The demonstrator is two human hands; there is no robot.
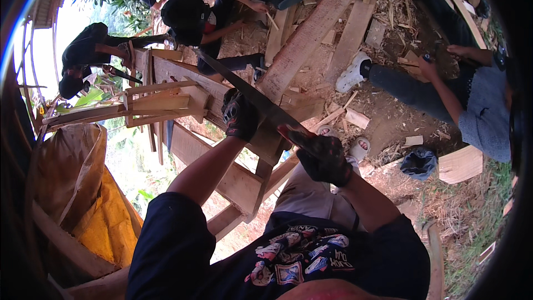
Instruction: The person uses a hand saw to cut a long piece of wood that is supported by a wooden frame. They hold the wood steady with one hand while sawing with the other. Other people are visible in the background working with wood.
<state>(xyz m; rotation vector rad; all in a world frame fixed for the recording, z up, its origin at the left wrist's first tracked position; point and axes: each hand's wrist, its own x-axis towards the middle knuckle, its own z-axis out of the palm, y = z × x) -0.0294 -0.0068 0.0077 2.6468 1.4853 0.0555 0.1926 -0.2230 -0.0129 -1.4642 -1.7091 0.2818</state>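
Note:
A handsaw (252,95) stretches diagonally across the middle, its long dark blade pointing to the upper left. My right hand (325,158), in a dark glove, is closed round the saw's handle, most of which is hidden by the fingers. Also gloved, my left hand (240,115) sits just left of the blade, its fingers curled over a wooden beam (180,73) on a timber frame. Where the teeth meet the wood, if they do, cannot be made out. More boards (191,147) of the frame lie below and left of my left hand.
Several people work nearby: one seated person (194,19) ahead, another person (89,58) at far left, and a third person (483,105) at right. A long plank (316,33) slants across the ground. A black bag (419,164), wood offcuts and an orange tarp (108,216) lie around.

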